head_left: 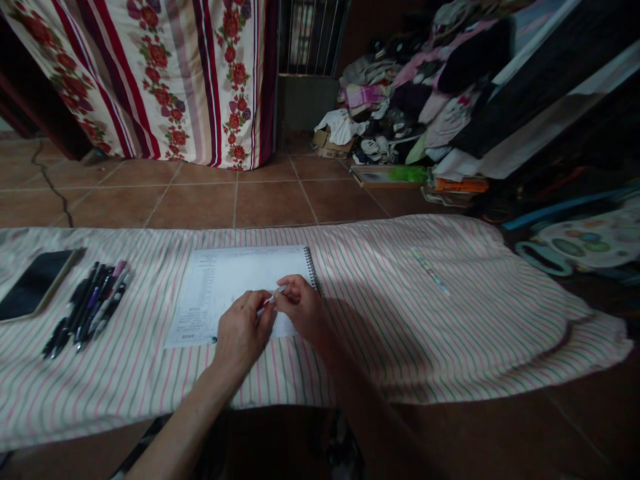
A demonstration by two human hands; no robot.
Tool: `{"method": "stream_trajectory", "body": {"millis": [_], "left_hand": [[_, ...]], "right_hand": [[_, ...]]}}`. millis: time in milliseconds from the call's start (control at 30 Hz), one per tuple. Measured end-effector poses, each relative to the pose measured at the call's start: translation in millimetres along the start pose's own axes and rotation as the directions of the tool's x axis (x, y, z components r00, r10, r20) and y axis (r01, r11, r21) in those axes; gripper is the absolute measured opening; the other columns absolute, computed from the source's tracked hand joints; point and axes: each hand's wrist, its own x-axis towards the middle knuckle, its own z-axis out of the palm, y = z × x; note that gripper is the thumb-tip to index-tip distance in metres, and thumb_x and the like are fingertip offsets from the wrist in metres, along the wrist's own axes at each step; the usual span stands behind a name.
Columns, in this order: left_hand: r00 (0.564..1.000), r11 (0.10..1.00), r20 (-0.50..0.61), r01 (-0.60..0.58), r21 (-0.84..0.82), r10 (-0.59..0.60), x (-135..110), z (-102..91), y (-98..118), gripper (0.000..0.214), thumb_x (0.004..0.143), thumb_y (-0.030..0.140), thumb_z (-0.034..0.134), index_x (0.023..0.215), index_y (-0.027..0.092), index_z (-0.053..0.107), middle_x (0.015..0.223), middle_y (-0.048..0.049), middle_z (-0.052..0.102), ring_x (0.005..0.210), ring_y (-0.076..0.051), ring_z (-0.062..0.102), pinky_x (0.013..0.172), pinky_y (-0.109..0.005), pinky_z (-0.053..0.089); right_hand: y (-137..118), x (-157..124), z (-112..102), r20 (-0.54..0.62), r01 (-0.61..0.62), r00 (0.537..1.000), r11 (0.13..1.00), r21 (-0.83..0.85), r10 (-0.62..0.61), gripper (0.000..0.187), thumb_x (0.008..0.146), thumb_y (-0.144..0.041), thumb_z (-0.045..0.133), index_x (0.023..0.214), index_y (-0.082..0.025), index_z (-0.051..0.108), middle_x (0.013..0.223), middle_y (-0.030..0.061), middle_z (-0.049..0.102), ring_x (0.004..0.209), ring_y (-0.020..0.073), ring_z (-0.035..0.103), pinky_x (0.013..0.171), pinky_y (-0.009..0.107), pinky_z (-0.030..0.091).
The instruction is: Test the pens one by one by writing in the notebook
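Note:
My left hand (244, 328) and my right hand (299, 303) meet over a spiral-bound notepad (240, 267). Between their fingertips is a slim, whitish pen (271, 299), tilted up toward the right. Both hands are closed in a pinch, the left on its lower end and the right on its upper end. Fingers cover much of the pen, so its tip cannot be made out. Printed text runs down the left side of the notepad's page, and its wire binding is on the right. A small dark object (215, 339) shows at the page's near edge, beside my left wrist.
A striped cloth (380, 327) covers the low table. Several pens (93, 303) lie bunched at the left, beside a phone (37, 283). Right of the notepad lies a thin patterned stick (430, 271). Beyond are a floral curtain (190, 80) and heaped clothes (395, 93).

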Motion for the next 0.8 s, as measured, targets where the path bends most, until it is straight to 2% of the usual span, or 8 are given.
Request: {"method": "stream_trajectory", "body": {"millis": [133, 333, 533, 667, 800], "left_hand": [[1.0, 0.999, -0.009, 0.025, 0.045, -0.025, 0.1, -1.7, 1.0, 0.021, 0.088, 0.027, 0.039, 0.09, 0.019, 0.058, 0.078, -0.0025, 0.063, 0.066, -0.015, 0.058, 0.061, -0.026, 0.041], [0.998, 0.99, -0.049, 0.043, 0.134, -0.037, 0.5, -5.8, 0.8, 0.021, 0.086, 0.028, 0.042, 0.088, 0.021, 0.061, 0.075, -0.001, 0.063, 0.065, -0.014, 0.058, 0.056, -0.025, 0.037], [0.997, 0.998, -0.069, 0.033, 0.058, -0.029, 0.1, -5.9, -1.8, 0.021, 0.087, 0.029, 0.042, 0.089, 0.021, 0.061, 0.074, 0.0003, 0.063, 0.064, -0.013, 0.058, 0.057, -0.024, 0.038], [0.996, 0.999, -0.084, 0.044, 0.017, -0.043, 0.1, -4.9, -3.2, 0.021, 0.086, 0.028, 0.042, 0.089, 0.02, 0.062, 0.075, -0.0001, 0.063, 0.065, -0.013, 0.058, 0.058, -0.024, 0.039], [0.994, 0.997, -0.087, 0.069, 0.02, -0.067, 0.7, -4.7, -4.1, 0.021, 0.085, 0.029, 0.043, 0.085, 0.02, 0.062, 0.074, -0.0005, 0.063, 0.063, -0.013, 0.057, 0.057, -0.024, 0.038]], "right_hand": [[-1.9, -1.8, 2.4, 0.015, -0.045, 0.999, 0.999, 0.006, 0.045, 0.02, 0.072, -0.029, 0.059, 0.089, -0.02, 0.054, 0.062, -0.0046, 0.057, 0.059, 0.0126, 0.06, 0.059, 0.026, 0.051], [-3.7, -1.2, 2.4, 0.105, -0.101, 0.991, 0.984, 0.149, 0.086, 0.022, 0.072, -0.03, 0.062, 0.089, -0.019, 0.054, 0.062, -0.0036, 0.061, 0.059, 0.0127, 0.063, 0.059, 0.027, 0.054], [-2.2, -0.5, 1.3, 0.168, -0.146, 0.98, 0.962, 0.232, 0.108, 0.034, 0.073, -0.036, 0.06, 0.101, -0.018, 0.057, 0.07, -0.0009, 0.066, 0.066, 0.0138, 0.066, 0.059, 0.027, 0.057], [-8.5, -1.1, -1.5, 0.177, -0.161, 0.977, 0.955, 0.249, 0.119, 0.039, 0.073, -0.038, 0.061, 0.105, -0.017, 0.055, 0.072, 0.0014, 0.067, 0.07, 0.0163, 0.068, 0.062, 0.03, 0.057], [-9.0, -0.2, -5.1, 0.155, -0.152, 0.981, 0.957, 0.247, 0.116, 0.04, 0.073, -0.04, 0.061, 0.105, -0.017, 0.056, 0.086, 0.0056, 0.067, 0.073, 0.0171, 0.068, 0.061, 0.029, 0.057]]}}
